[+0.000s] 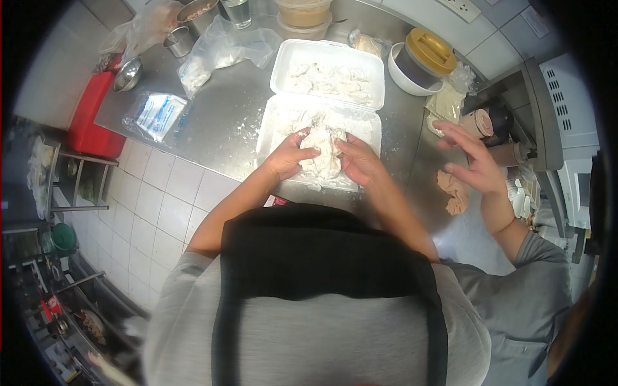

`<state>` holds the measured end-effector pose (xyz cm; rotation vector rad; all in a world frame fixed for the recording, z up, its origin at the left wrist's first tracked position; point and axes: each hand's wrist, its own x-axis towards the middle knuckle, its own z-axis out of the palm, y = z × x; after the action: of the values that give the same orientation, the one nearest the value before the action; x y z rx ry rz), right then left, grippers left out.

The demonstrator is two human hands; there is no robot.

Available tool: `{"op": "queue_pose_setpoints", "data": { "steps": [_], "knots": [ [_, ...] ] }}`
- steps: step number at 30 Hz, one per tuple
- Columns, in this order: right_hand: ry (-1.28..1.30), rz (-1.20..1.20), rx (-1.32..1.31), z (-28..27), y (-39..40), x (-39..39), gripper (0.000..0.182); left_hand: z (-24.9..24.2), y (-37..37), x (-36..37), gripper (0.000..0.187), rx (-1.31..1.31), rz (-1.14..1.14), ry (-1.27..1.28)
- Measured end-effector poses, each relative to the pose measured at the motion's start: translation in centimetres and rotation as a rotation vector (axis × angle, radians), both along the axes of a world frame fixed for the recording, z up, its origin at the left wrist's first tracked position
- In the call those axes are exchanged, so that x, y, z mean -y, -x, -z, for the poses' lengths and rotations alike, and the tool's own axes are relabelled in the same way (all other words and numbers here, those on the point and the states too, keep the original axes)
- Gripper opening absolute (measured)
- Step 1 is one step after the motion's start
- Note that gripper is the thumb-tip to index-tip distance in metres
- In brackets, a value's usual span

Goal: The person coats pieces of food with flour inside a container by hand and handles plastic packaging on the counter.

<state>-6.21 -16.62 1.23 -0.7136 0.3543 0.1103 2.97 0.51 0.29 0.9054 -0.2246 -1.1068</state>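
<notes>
A large lumpy piece coated in white flour (320, 154) is between my two hands, over the near half of an opened white foam box (264, 139). My left hand (290, 156) grips its left side, thumb on top. On the opposite side, my right hand (362, 161) has its fingers closed on the same piece. What lies under the flour coating cannot be made out. More floury pieces (331, 80) rest in the box's far half, and loose flour surrounds the piece in the near half.
A co-worker's hand (475, 157) is raised at the right, near a crumpled brown piece (453, 193) on the steel table (225, 100). Behind stand a white bowl (398, 72) with a yellow-lidded container (430, 53), and tubs (304, 16). Plastic bags (158, 116) and a metal bowl (128, 74) lie left.
</notes>
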Motion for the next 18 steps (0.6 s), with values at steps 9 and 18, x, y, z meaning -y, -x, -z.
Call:
{"op": "queue_pose_setpoints", "data": {
  "steps": [9,18],
  "knots": [
    [0.121,0.066,-0.004,-0.5,-0.2,-0.5,0.044,-1.0,0.6,0.6,0.073,0.415,-0.084,-0.118],
    [0.234,0.073,0.036,0.1,-0.2,0.3,0.048,-1.4,0.6,1.5,0.080,0.647,-0.139,-0.224]
  ]
}}
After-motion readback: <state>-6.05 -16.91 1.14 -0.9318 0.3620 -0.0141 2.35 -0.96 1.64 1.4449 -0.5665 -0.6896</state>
